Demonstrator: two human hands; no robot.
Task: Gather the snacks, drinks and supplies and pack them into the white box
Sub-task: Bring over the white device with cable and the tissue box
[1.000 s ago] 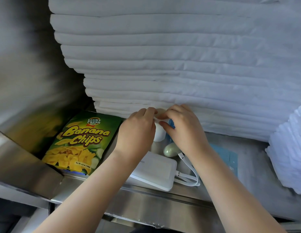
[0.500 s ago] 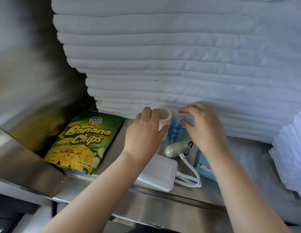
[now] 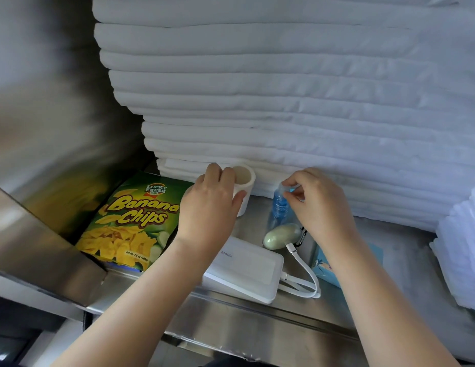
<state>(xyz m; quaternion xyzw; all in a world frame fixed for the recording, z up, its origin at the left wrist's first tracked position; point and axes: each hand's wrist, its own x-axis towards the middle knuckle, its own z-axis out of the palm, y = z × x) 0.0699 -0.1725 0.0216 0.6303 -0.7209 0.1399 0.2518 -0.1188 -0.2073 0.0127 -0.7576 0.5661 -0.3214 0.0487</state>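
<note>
On a steel shelf, my left hand point(image 3: 214, 205) grips a white roll of tape point(image 3: 244, 185) that stands upright against the linen stack. My right hand point(image 3: 320, 205) pinches the top of a small blue spray bottle point(image 3: 279, 207) standing beside it. A green bag of banana chips point(image 3: 127, 221) lies flat at the left. In front lie a white power bank point(image 3: 247, 271) with its looped white cable point(image 3: 305, 274), and a pale green oval object point(image 3: 280, 235) with a black clip. A light blue packet point(image 3: 328, 266) is partly hidden under my right forearm. The white box is not in view.
A tall stack of folded white linens point(image 3: 284, 88) fills the back of the shelf. More folded white cloth point(image 3: 461, 255) sits at the right. A steel side wall point(image 3: 45, 115) closes the left, and the steel shelf edge point(image 3: 231, 313) runs along the front.
My hands have parted: the left one keeps the tape roll at the left, the right one has moved right onto the blue bottle, which now shows in full. The view has shifted slightly.
</note>
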